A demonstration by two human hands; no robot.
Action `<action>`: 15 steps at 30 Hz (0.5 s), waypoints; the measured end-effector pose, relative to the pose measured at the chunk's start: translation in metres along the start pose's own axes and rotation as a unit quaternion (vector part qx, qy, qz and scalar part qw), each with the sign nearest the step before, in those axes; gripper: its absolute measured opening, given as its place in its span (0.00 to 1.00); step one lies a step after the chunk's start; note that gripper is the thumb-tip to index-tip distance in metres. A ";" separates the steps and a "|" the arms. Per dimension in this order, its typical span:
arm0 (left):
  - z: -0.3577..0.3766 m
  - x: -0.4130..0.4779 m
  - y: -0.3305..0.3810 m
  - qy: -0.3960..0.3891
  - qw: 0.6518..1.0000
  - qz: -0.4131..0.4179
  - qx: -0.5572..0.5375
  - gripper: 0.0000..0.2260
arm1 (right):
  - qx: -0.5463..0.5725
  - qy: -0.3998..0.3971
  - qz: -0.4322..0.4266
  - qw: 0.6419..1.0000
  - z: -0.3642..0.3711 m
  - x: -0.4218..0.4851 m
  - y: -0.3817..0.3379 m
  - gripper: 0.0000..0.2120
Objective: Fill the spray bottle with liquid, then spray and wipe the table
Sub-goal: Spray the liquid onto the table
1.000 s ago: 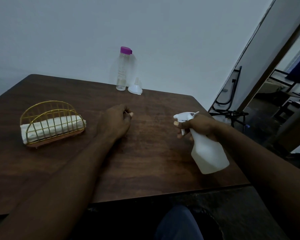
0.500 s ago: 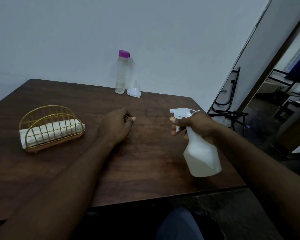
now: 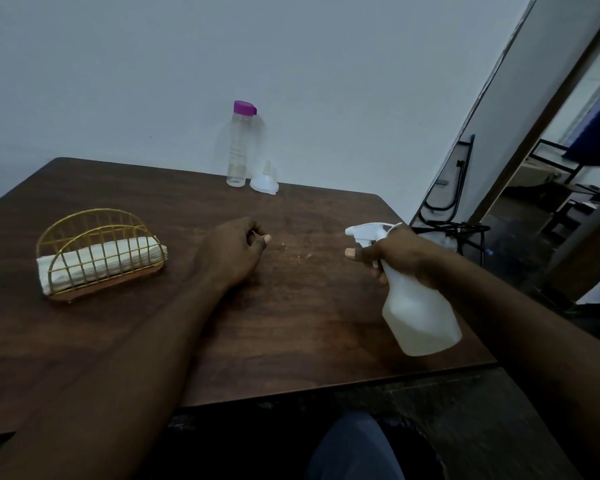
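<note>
Item: dark wood-grain desk (image 3: 291,341) set against a plain pale wall, seen from the head camera. Right hand (image 3: 400,256): grasping the neck of the spray bottle (image 3: 421,317), index finger stretched forward under the nozzle, by the trigger. Spray bottle: translucent white body with a white trigger head, held clear of the desk above its near right corner, tilted, nozzle pointing left toward the middle of the desk; the lower half of the body shows a pale tint. Left hand (image 3: 231,252): resting on the desk near its centre, fingers folded under into a loose fist, thumb tip against them, nothing seen in it. Between the two hands: a few small pale specks (image 3: 298,256) on the wood. Far edge of the desk, by the wall: a clear bottle (image 3: 237,157) with a purple cap, upright, a little liquid at its bottom; just beside it on its right, a small clear funnel (image 3: 264,181), wide mouth down. Left side of the desk: a gold wire holder (image 3: 84,225) on a wooden base, holding a folded white cloth (image 3: 101,263) laid lengthwise. Beyond the desk's right edge: a black metal frame (image 3: 447,206) against the wall. Bottom centre: a knee (image 3: 354,448) in dark cloth.
</note>
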State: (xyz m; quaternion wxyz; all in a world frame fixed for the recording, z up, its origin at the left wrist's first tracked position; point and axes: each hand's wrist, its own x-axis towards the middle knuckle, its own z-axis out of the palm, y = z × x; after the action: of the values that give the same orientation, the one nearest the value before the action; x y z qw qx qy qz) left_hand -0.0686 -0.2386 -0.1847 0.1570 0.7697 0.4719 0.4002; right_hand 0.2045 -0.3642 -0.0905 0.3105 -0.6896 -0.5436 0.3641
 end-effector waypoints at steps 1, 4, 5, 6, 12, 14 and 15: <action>0.000 0.000 0.000 0.000 1.000 0.000 0.001 0.05 | -0.009 -0.001 0.004 1.000 -0.001 0.000 0.000 0.19; 0.000 0.000 0.000 -0.004 1.000 0.000 0.000 0.05 | -0.017 -0.017 0.009 1.000 -0.005 -0.003 -0.001 0.20; 0.000 0.000 0.001 -0.006 1.000 0.000 0.000 0.06 | -0.018 -0.016 0.011 1.000 -0.007 -0.004 -0.001 0.21; 0.000 0.000 0.001 -0.006 1.000 0.000 0.001 0.06 | -0.022 -0.012 0.012 1.000 -0.010 -0.005 -0.001 0.21; 0.002 0.000 0.001 -0.008 1.000 0.001 -0.004 0.05 | -0.061 0.040 0.049 0.996 -0.023 -0.005 0.004 0.18; 0.002 -0.001 0.002 -0.013 1.000 0.005 -0.002 0.05 | -0.057 0.037 0.045 0.997 -0.028 -0.008 0.005 0.20; 0.003 -0.002 0.003 -0.018 1.000 0.008 0.001 0.05 | -0.055 0.036 0.046 0.997 -0.030 -0.010 0.006 0.20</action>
State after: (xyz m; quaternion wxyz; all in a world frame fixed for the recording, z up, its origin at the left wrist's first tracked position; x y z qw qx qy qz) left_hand -0.0653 -0.2412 -0.1853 0.1617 0.7804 0.4634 0.3874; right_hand 0.2314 -0.3759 -0.0771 0.2744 -0.7426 -0.5192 0.3221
